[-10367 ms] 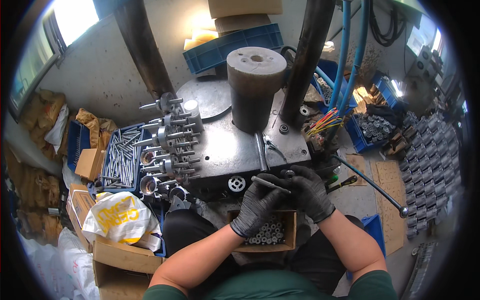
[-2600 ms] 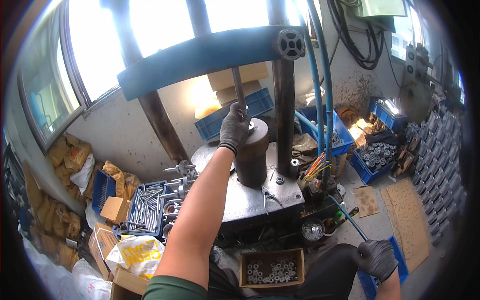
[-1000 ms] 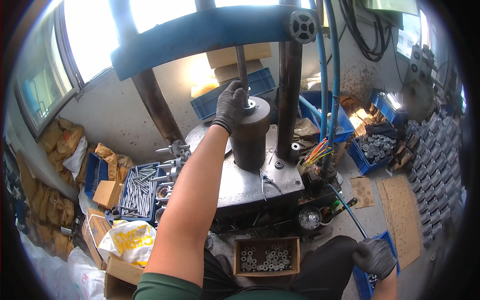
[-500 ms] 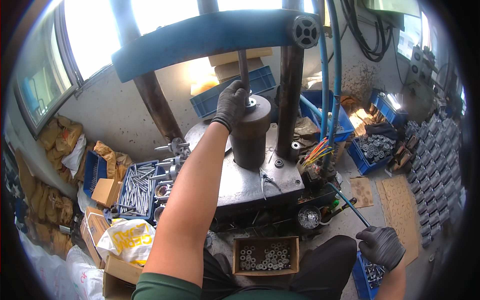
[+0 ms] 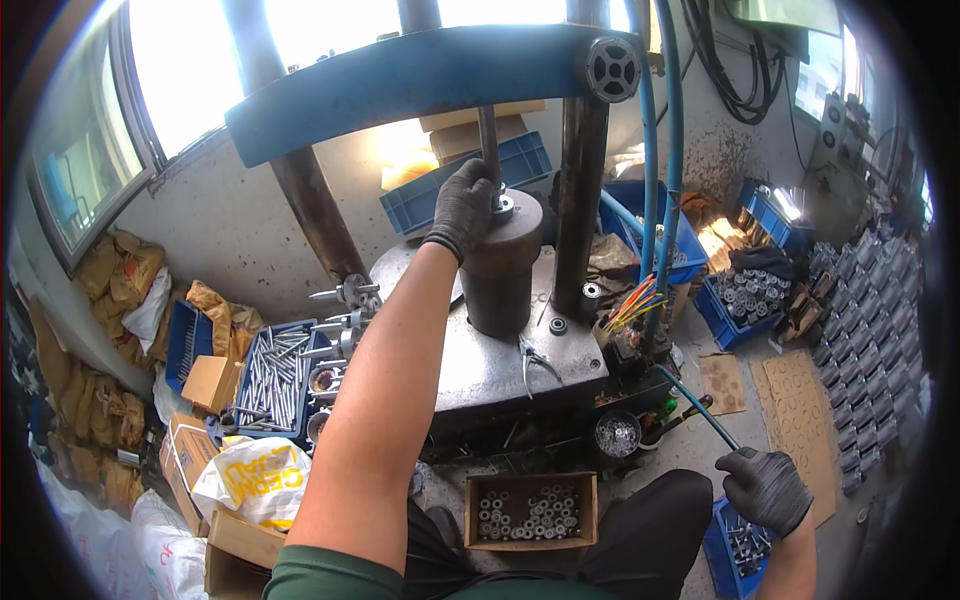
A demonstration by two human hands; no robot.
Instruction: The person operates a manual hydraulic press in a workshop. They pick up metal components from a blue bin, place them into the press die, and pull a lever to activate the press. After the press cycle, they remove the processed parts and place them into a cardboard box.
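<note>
My left hand [image 5: 464, 205], in a dark grey glove, is closed around the lower part of an upright metal shaft [image 5: 488, 138]. The shaft stands in a ring-shaped metal part [image 5: 503, 206] on top of a thick steel cylinder [image 5: 498, 285]. Above it spans the blue crossbeam [image 5: 430, 85] of a press, which hides the shaft's upper end. Low on the right, my gloved right hand [image 5: 768, 492] grips the end of a long lever [image 5: 705, 414]. A pair of pliers [image 5: 537, 366] lies on the metal press table [image 5: 460, 375], in front of the cylinder.
A cardboard box [image 5: 532, 546] of small round metal parts sits between my legs. Left of the press, a blue crate [image 5: 270, 430] holds metal shafts. Blue hoses [image 5: 668, 180] and dark steel columns [image 5: 580, 190] rise around the table. Stacked metal parts [image 5: 870, 330] stand far right.
The blue crossbeam has come down slightly. My right hand has shifted a little with the lever, while my left hand keeps its place at the shaft.
</note>
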